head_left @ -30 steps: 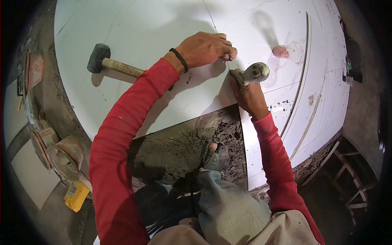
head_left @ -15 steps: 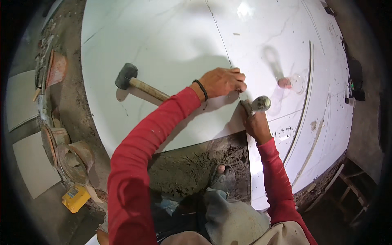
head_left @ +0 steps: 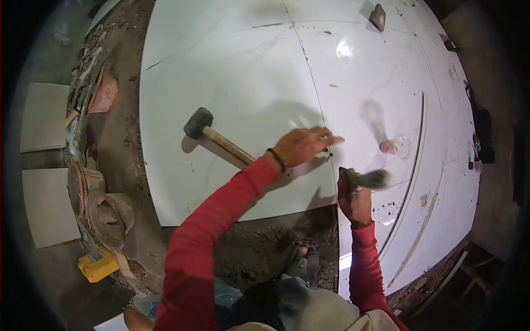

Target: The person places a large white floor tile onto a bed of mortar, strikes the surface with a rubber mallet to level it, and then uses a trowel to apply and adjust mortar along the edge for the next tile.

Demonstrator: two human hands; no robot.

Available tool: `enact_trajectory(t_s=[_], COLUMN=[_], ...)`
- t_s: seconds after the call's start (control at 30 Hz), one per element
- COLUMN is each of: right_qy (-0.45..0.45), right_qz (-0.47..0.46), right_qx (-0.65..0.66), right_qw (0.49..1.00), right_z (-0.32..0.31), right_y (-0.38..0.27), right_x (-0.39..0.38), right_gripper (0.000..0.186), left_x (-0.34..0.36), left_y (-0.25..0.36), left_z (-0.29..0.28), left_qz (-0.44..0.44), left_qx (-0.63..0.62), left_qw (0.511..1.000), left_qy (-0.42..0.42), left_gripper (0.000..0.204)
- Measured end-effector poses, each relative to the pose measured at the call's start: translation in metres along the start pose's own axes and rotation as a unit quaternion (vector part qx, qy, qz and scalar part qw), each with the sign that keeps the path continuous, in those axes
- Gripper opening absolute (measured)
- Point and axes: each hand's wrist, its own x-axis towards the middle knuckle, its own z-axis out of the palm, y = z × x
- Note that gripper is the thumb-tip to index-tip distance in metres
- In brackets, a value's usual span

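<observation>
My left hand [head_left: 303, 143] is low over the joint between large white marble-look tiles [head_left: 232, 71], index finger stretched out and fingers partly apart. A small dark bit [head_left: 330, 154] lies just below those fingertips. My right hand [head_left: 356, 204] grips a grey hand tool [head_left: 372, 179] with a rounded end, blurred by motion, just right of the joint. A rubber mallet [head_left: 199, 122] with a wooden handle lies on the tile left of my left hand, partly behind my wrist. A clear rounded object [head_left: 395, 147] with a reddish centre sits right of my hands.
A long thin strip [head_left: 417, 149] crosses the right tiles. A small block [head_left: 378, 16] sits at the back. Dark mortar bed [head_left: 254, 248] shows below the tile edge, near my foot. At left are an orange-stained tool [head_left: 103, 94], bucket-like items [head_left: 110, 220], a yellow case [head_left: 98, 265] and spare tiles [head_left: 47, 207].
The whole view has shifted, so the tiles sit lower and further right. My left fingers have loosened from a curled position and the index is extended. The tool in my right hand has swung, now blurred.
</observation>
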Motion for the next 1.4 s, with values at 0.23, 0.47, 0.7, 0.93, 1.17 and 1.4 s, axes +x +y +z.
enact_trajectory(t_s=[0.23,0.47,0.7,0.93,1.17,1.4], right_qy=[0.169,0.088,-0.003,0.171,0.190,0.181], right_qz=[0.226,0.361,0.521,0.405,0.430,0.463], right_qx=[0.219,0.246,0.208,0.247,0.195,0.226], right_qw=[0.934,0.895,0.828,0.864,0.861,0.838], right_z=[-0.010,-0.002,-0.076,0.004,-0.025,-0.022], right_y=[-0.013,-0.021,0.056,0.094,0.076,0.082], right_x=[0.027,-0.082,-0.185,-0.161,-0.144,-0.149], right_gripper=[0.022,0.023,0.035,0.028,0.034,0.038], left_x=[0.028,0.054,0.061,0.174,0.226,0.216], left_y=[-0.043,-0.002,0.089,0.082,0.110,0.105], left_z=[-0.003,0.010,0.051,0.126,0.140,0.134], left_qz=[-0.184,-0.196,-0.102,-0.144,-0.043,-0.072], left_qx=[0.042,0.038,-0.079,0.232,0.333,0.279], left_qw=[0.972,0.979,0.984,0.956,0.860,0.891], left_qy=[0.137,0.032,0.122,-0.107,-0.384,-0.350], left_gripper=[0.028,0.009,0.021,0.020,0.017,0.011])
